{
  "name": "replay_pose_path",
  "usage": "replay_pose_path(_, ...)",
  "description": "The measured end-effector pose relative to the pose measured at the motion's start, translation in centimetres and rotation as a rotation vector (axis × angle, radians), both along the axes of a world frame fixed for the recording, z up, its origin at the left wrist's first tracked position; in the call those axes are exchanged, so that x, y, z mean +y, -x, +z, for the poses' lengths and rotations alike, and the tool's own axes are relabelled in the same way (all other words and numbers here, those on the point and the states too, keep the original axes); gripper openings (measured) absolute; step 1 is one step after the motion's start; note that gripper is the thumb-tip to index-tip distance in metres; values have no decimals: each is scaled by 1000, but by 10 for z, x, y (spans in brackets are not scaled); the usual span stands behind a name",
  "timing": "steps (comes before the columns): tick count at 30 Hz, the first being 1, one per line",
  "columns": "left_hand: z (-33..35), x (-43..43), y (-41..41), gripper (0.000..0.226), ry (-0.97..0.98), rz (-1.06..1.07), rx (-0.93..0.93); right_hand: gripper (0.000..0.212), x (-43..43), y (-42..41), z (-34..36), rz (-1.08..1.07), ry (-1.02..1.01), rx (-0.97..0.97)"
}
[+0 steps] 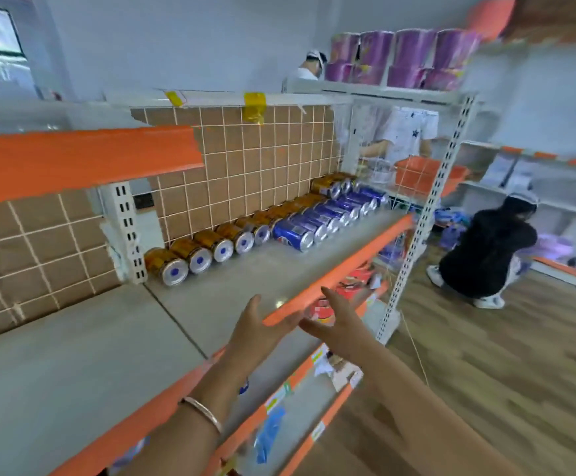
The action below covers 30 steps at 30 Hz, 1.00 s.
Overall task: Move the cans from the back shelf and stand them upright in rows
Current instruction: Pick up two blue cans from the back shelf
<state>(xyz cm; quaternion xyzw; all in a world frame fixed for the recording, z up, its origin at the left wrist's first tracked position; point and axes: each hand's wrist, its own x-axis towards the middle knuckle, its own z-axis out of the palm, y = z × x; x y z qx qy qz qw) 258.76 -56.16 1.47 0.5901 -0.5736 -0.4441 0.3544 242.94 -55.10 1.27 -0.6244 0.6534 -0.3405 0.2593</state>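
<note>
Head view shows the job barely begun, by my reading: every can in sight lies on its side at the back of the grey shelf (211, 297), ends facing outward, against the brown tiled back panel (262, 149). A line of amber cans (211, 247) runs along the panel, and a second line of blue cans (328, 216) lies just in front of its far half. None stands upright, and the front of the board carries no row yet.

Both hands are empty. The left hand (259, 324) and right hand (334, 324) reach forward with fingers straight and spread, near each other at the shelf's orange front lip (348, 259), well short of the cans.

The frame is smeared, so the can count is uncertain. A white slotted upright (427, 218) flanks the far end. Beyond it a person in black (486, 249) crouches on the wood floor, and purple tubs (400, 56) sit on top.
</note>
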Motion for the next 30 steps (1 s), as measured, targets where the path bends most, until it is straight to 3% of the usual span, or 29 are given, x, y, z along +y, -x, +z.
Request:
replay_pose_path(4, -1, -21, 38, 94, -20, -9, -12, 64, -18, 38, -3, -23, -45, -51)
replay_pose_path(8, -1, -54, 64, 98, -40, -26, 26, 84, -46, 59, -13, -62, -100, -86)
replay_pose_path(12, -1, -102, 88, 95, -65, -37, 76, 84, -83, 76, -16, -89, -121, -88)
replay_pose_path(14, 2, -127, 99, 86, -88, -44, 96, 85, -107, 84, -15, -79, -126, -80)
replay_pose_path(18, 7, -183, 111, 38, -94, -4, 244, 85, -166, 98, -7, -83, -132, 23)
replay_pose_path(21, 6, -226, 112, 58, -79, -10, 270, 82, -204, 103, 3, -52, -159, 12)
replay_pose_path(25, -6, -280, 110, 21, -198, 95, 285, 74, -247, 105, 10, 11, -146, 70)
replay_pose_path(30, -31, -315, 108, 19, -405, 278, 479, 57, -301, 109, 16, 67, -149, 191)
